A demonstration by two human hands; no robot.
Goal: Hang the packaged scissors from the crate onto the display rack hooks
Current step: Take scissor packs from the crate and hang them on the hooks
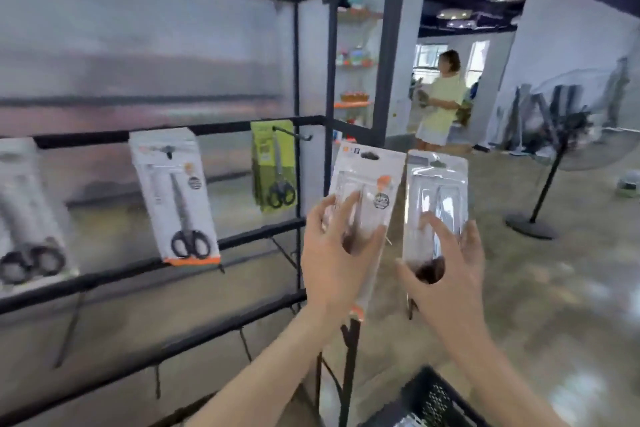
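I held one pack of scissors in each hand, both upright and side by side, just right of the rack [298, 163]. My left hand [337, 253] gripped the white pack [372, 180]: a flat card with an orange corner tag, a round grey sticker and a clear blister over the blades. My right hand [446, 274] gripped the clear pack [438, 184], a glossy, reflective blister with dark handles at the bottom. Each pack had a hang slot at its top edge. The rack was black metal bars with thin hooks. Three packs hung from it: a grey pack [24, 211], a white-and-orange pack [173, 194] and a green pack [273, 163]. The black mesh crate [433, 395] sat at the frame's lower edge.
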